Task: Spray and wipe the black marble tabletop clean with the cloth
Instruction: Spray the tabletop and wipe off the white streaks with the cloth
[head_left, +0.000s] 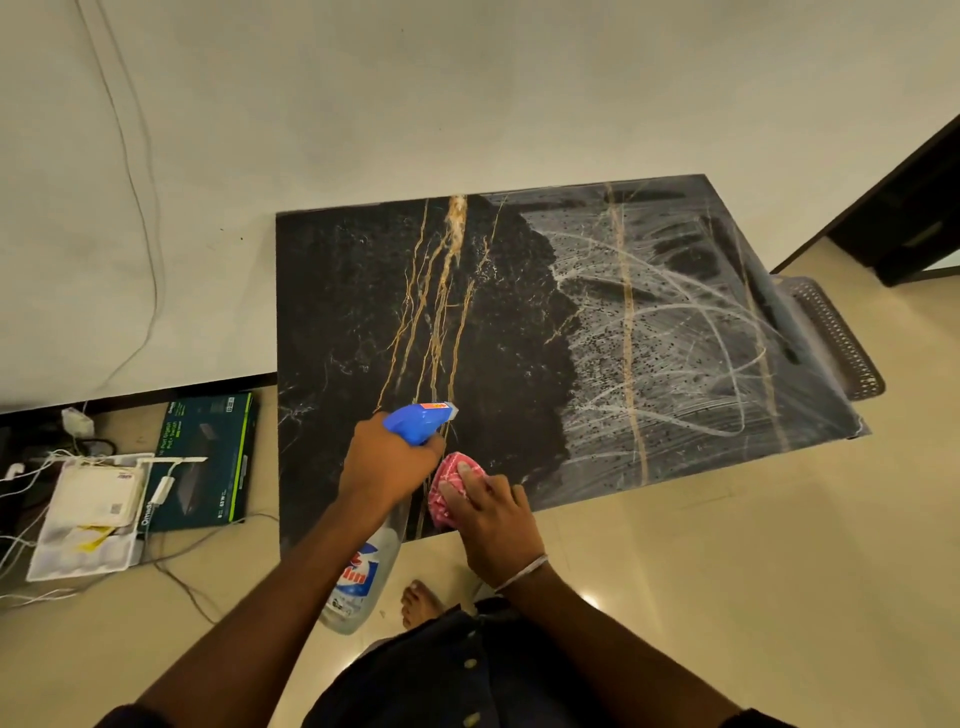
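Down in the lower left of the frame, on the floor beside the bench (332, 312), sit a white tray of papers (85, 525), a dark green box (208, 462) and a tangle of white cables (31, 467), and that is my first worry: any mist drifting off the left edge could wet those plugs and leads. Just right of them, low in the middle of the frame, the left hand (389, 462) is wrapped around the neck of the spray bottle (415, 423), fingers closed at the blue trigger, nozzle aimed out over the dark, gold-veined half of the marble. The bottle's body hangs below the near edge, so a careless swing might knock it on the stone. Right beside it, the right hand (488, 512) is pressed down on the bunched pink cloth (454, 486), fingers curled over it at the near edge. The two hands are nearly touching, so the next squirt could land on knuckles instead. Further right, the surface is streaked white with smeared, bubbly foam (675, 332); left too long, I'd guess it dries into haze. A bare foot (418, 603) stands on glossy floor below, where drips could make it slippery.
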